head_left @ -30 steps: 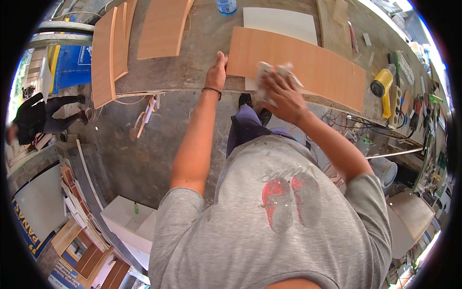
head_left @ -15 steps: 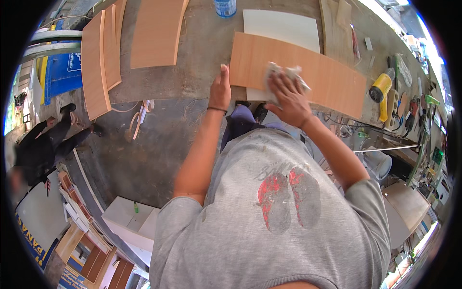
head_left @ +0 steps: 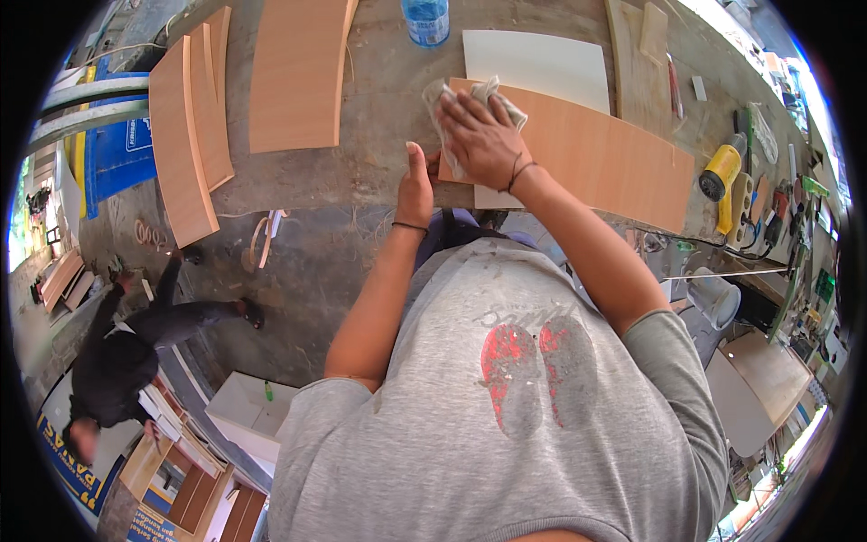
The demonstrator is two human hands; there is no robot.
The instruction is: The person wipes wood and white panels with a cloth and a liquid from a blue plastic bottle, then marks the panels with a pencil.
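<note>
A long wood-grain board (head_left: 596, 149) lies on the workbench in front of me, slanting down to the right and partly over a white panel (head_left: 542, 68). My right hand (head_left: 483, 143) presses a crumpled whitish cloth (head_left: 440, 95) flat on the board's left end, fingers laid over it. At that same end my left hand (head_left: 416, 194) holds the board's edge. Its thumb points up, and its fingers are partly hidden at the edge.
More wood-grain boards (head_left: 296, 72) lie on the workbench (head_left: 384, 117) to the left, some past its front edge. A blue-labelled container (head_left: 426, 23) stands at the back. To the right is a yellow-black power tool (head_left: 722, 169). Another person (head_left: 117, 370) is on the floor at left.
My right hand has slid the cloth leftward along the board to its left end. My left hand stays at the edge. The other person has moved nearer at the left.
</note>
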